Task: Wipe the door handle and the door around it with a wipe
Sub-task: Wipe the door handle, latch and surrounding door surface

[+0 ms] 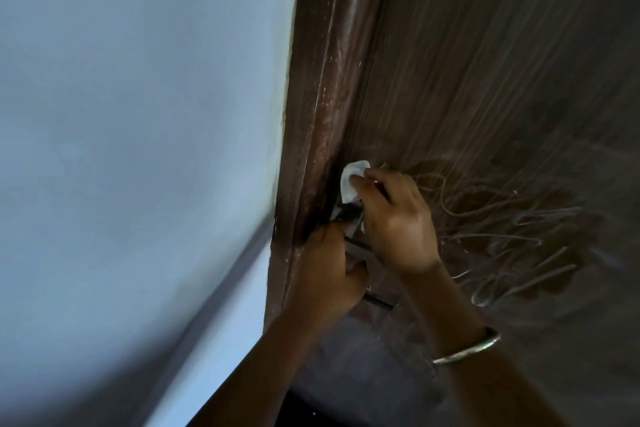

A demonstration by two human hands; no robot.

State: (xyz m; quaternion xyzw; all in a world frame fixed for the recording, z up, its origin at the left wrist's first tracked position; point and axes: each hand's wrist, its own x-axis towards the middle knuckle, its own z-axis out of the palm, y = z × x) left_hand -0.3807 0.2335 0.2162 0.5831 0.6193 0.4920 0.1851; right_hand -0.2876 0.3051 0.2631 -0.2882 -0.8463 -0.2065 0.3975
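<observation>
A dark brown wooden door (pixel 485 80) fills the right side of the view. Its metal handle (pixel 349 239) sits near the door's left edge and is mostly hidden behind my hands. My right hand (pixel 394 222) is shut on a small white wipe (pixel 351 180) and presses it against the door just above the handle. My left hand (pixel 329 270) is closed around the lower part of the handle. A dark end of the handle (pixel 379 302) sticks out below my left hand.
The brown door frame (pixel 318 97) runs along the door's left edge, flecked with pale paint. A pale blue wall (pixel 138 114) takes up the left half. Light scratch marks (pixel 519 229) cover the door right of the handle. A metal bangle (pixel 467 347) circles my right wrist.
</observation>
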